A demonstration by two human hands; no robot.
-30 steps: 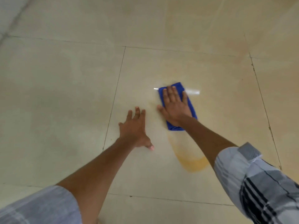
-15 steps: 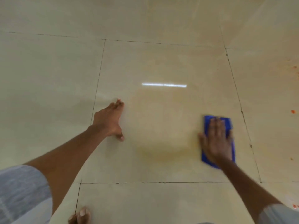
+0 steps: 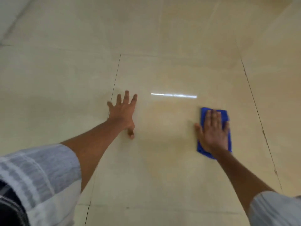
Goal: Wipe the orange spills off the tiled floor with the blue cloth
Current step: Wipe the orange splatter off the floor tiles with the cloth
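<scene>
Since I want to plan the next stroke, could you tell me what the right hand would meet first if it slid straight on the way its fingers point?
Nothing, seemingly: beyond the right hand and folded blue cloth lies only bare cream tiled floor.

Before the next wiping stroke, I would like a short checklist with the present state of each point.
1. Right hand flat on the blue cloth: ok.
2. Cloth lies flat on the tiled floor: ok.
3. Left hand braced on the floor, apart from the cloth: ok.
4. Floor free of orange: not ok, a faint orange smear shows between the hands.
5. Cloth clean enough underneath: cannot tell.
</scene>
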